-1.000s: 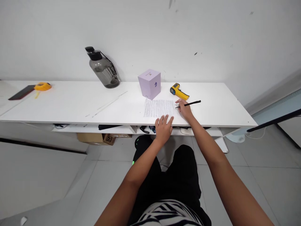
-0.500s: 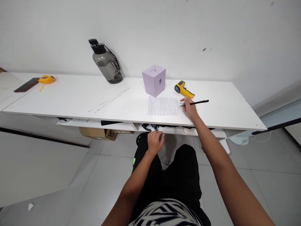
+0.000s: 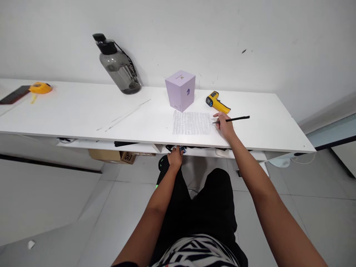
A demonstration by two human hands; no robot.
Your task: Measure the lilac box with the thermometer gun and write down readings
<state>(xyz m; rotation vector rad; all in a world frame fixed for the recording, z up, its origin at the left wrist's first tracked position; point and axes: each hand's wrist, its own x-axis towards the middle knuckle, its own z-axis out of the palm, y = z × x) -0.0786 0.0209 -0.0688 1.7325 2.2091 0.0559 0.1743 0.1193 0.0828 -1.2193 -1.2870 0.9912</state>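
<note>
My right hand (image 3: 226, 125) pinches a slim black pen (image 3: 238, 118), its tip pointing left beside a block of dense grey handwriting (image 3: 191, 123). Whether the writing lies on a thin sheet or on the white tabletop (image 3: 258, 122) itself, I cannot tell. My left hand (image 3: 175, 158) is below the table's front edge, by the dark items on the shelf under it; its fingertips are partly hidden. A lilac box (image 3: 180, 91) stands just behind the writing. To its right lies a yellow infrared thermometer (image 3: 218, 102), close to my right fingers.
A large grey water bottle (image 3: 119, 68) leans in view at the back left. Farther left lie an orange tape measure (image 3: 40, 88) and a dark flat object (image 3: 14, 95). Below the table are a shelf (image 3: 141, 147) and a cardboard box (image 3: 111, 155).
My left hand has moved forward and slightly left, from above my knee to the under-table shelf. My right hand stays by the writing with the pen. The view has shifted a little right.
</note>
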